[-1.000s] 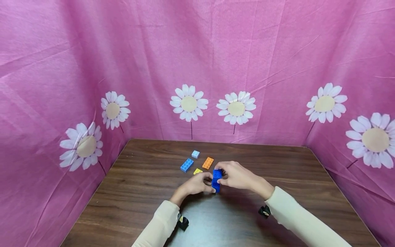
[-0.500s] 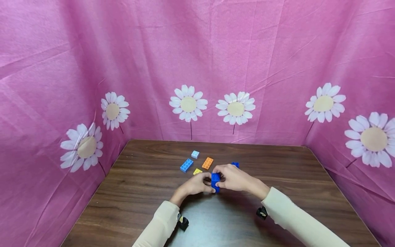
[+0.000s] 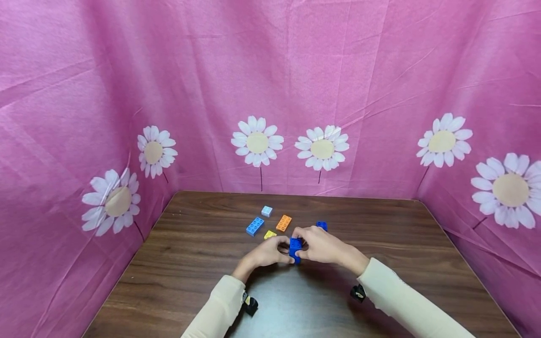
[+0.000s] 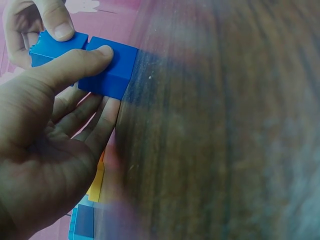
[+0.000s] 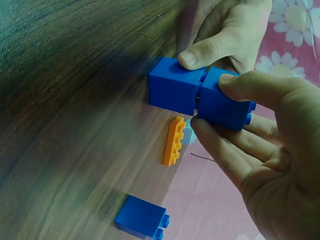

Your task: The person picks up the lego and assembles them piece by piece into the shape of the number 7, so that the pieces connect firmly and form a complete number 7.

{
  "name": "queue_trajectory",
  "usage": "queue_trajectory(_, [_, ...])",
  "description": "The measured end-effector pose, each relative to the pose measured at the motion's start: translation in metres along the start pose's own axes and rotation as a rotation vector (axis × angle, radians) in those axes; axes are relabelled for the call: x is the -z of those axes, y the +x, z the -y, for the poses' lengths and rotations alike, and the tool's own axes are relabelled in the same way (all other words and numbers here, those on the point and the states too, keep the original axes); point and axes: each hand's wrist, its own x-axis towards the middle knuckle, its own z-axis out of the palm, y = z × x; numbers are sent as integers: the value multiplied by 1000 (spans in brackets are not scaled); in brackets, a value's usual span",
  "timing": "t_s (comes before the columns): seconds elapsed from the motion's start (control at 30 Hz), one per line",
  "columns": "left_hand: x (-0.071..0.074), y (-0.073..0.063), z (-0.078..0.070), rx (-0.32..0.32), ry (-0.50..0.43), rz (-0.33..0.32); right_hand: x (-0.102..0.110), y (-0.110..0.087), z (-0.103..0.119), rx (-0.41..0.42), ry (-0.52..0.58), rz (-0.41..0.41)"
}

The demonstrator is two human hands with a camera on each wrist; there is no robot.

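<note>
My left hand (image 3: 268, 253) pinches the lower blue building block (image 4: 111, 70), which stands on the table, with the thumb across one face and fingers behind. Right above it, the thumb and fingers of my right hand (image 3: 324, 245) grip a second blue building block (image 5: 222, 100). Both blocks are stacked in line, studs of the upper one pointing up. A thin gap shows between them in both wrist views, so I cannot tell whether they are pressed fully together. In the head view the fingers hide part of the lower block.
Beyond my hands on the brown table (image 3: 190, 263) lie a light blue brick (image 3: 255, 226), a pale blue brick (image 3: 266, 211), an orange brick (image 3: 283, 223) and a yellow brick (image 3: 270, 234). Another blue block (image 5: 142, 216) stands behind my right hand. Pink flowered cloth surrounds the table.
My right hand has come down and slightly toward me, bringing the upper blue block lower over the other. Another blue block behind that hand has come into view. My left hand has stayed put.
</note>
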Motion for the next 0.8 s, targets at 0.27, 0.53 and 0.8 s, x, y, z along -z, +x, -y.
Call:
queue_trajectory(0.27, [0, 1, 1, -2, -16, 1, 0, -1, 1, 22, -16, -26])
queue_trajectory(0.53, [-1, -1, 0, 1, 0, -4, -2, -3, 2, 33, 5, -35])
queue_trajectory(0.8, [-2, 0, -1, -3, 20, -8, -3, -1, 1, 49, -40, -42])
